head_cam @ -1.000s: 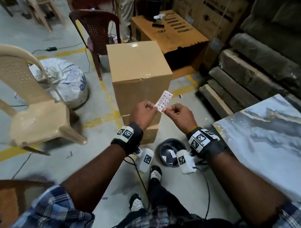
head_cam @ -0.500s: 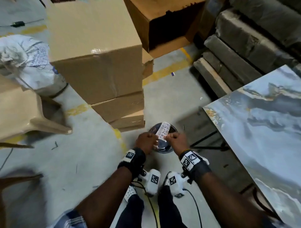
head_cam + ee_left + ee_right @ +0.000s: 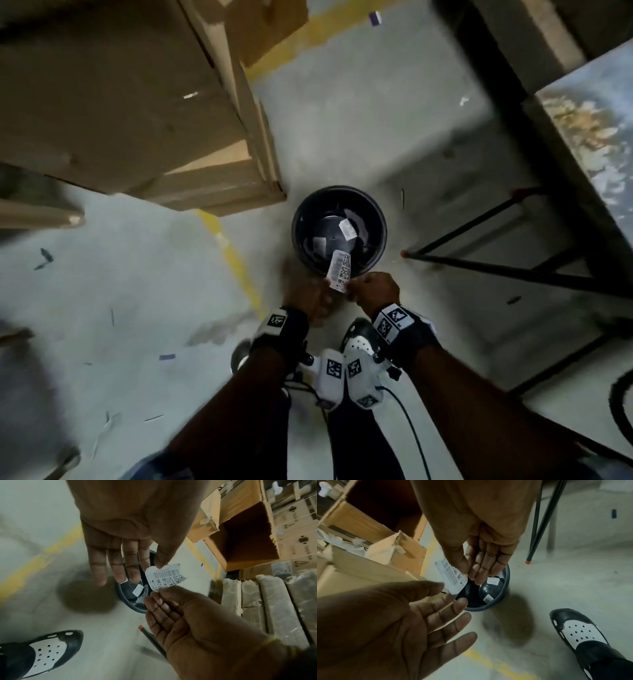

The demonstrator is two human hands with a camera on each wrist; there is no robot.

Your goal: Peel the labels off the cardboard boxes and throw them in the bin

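At the far left stands the stack of cardboard boxes (image 3: 137, 102), its near corner close to the bin, on a grey concrete floor (image 3: 120, 308) crossed by a worn yellow line (image 3: 233, 260). The left hand (image 3: 308, 298) is next, fingers straight and spread in both wrist views; only the thumb tip seems to touch the label's edge, though motion blur in the head view makes that contact hard to confirm. The label (image 3: 339, 275), a white strip printed with a barcode and square codes, hangs between the two hands right over the near rim of the bin (image 3: 376, 212). Its long axis runs from the hands up and away toward the bin's middle, slightly tilted, free end pointing over the opening. The right hand (image 3: 375, 291) pinches the strip's near end between thumb and forefinger, the other fingers loosely extended. Inside the dark round bin lie a few earlier labels (image 3: 346, 229). Below the hands are the person's black-and-white shoes (image 3: 359, 339). To the right, thin black metal legs (image 3: 479, 267) with an orange foot rest on the floor beneath a table (image 3: 589, 120) with a marbled blue-grey top.
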